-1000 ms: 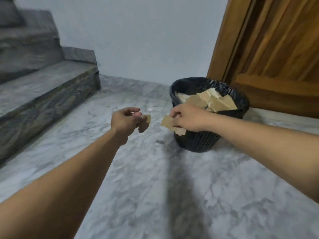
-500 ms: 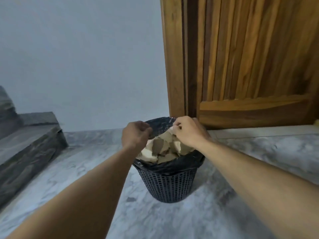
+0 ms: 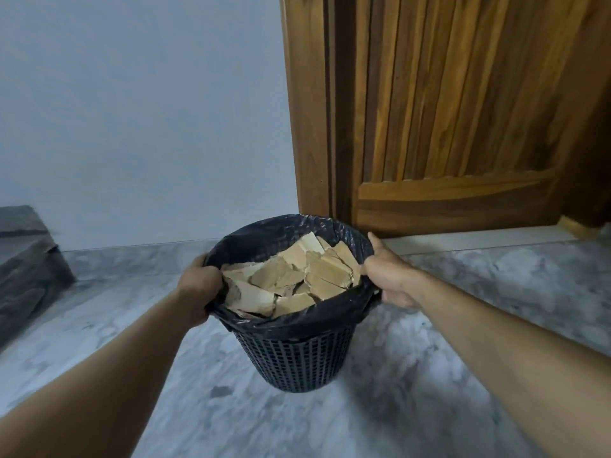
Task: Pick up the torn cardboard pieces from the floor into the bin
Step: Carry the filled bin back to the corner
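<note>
A black mesh bin (image 3: 297, 358) with a black liner stands on the marble floor in the middle of the view. Several torn brown cardboard pieces (image 3: 291, 276) fill it almost up to the rim. My left hand (image 3: 198, 285) grips the left side of the rim, fingers curled over the liner. My right hand (image 3: 386, 276) holds the right side of the rim, thumb on top and fingers down the outside. No cardboard shows on the floor around the bin.
A wooden door (image 3: 446, 110) rises close behind the bin at the right. A pale wall (image 3: 148, 110) fills the back left. Dark stone steps (image 3: 26, 259) sit at the far left. Grey marble floor (image 3: 429, 391) surrounds the bin.
Both hands carried cardboard pieces to the bin and let them go inside. They have since moved apart and taken hold of the rim on either side.
</note>
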